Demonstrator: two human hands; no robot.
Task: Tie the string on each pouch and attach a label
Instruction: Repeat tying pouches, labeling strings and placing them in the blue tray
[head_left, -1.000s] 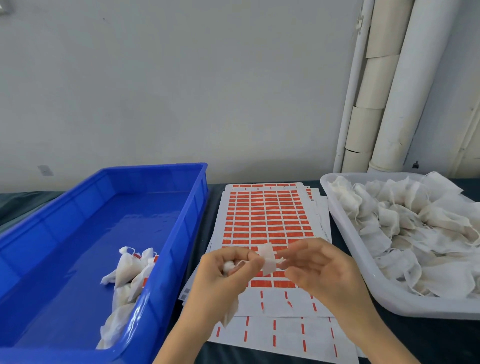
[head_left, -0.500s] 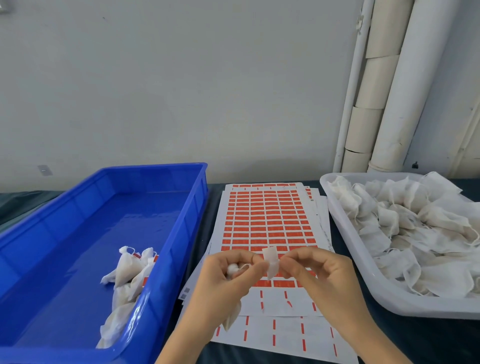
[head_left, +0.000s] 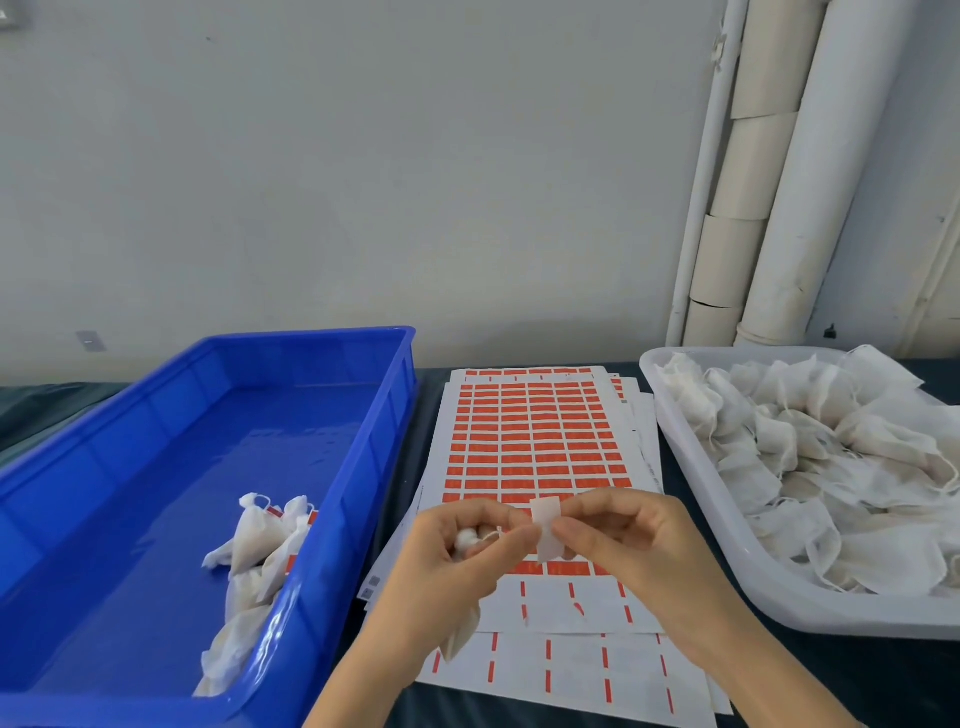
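Progress check, roughly: this was early days. The deep blue plastic tray (head_left: 332, 561) on the left held only a small clump of finished white fabric pouches (head_left: 257, 545) in its near right corner, a few showing bits of orange tag. The pale translucent plastic tub (head_left: 691, 483) on the right was heaped with loose white pouches (head_left: 831, 457) yet to be done, so most of the work was left.

The pouch in progress, a small white fabric one (head_left: 462, 636), was up off the table in the near middle, over the sheets. The left hand (head_left: 467, 556) had its fingers curled round the gathered neck, thumb and forefinger pinched together at the top, with the body hanging down below the palm. The right hand (head_left: 639, 545) was pinching the right edge of a little rectangular sticker label (head_left: 546, 527) between thumb and forefinger, its other fingers loosely bent. The label stood upright between the two hands, pale back facing the camera, touching the left fingertips. I'd guess it was being folded onto the string, but the string was too thin to make out, so I couldn't tell whether the knot was tied.

Underneath, the stack of white sheets of orange rectangular labels (head_left: 535, 447) lay between the tray and the tub on the dark tablecloth (head_left: 883, 675). The near rows were stripped down to thin orange slivers, and the far rows were full.
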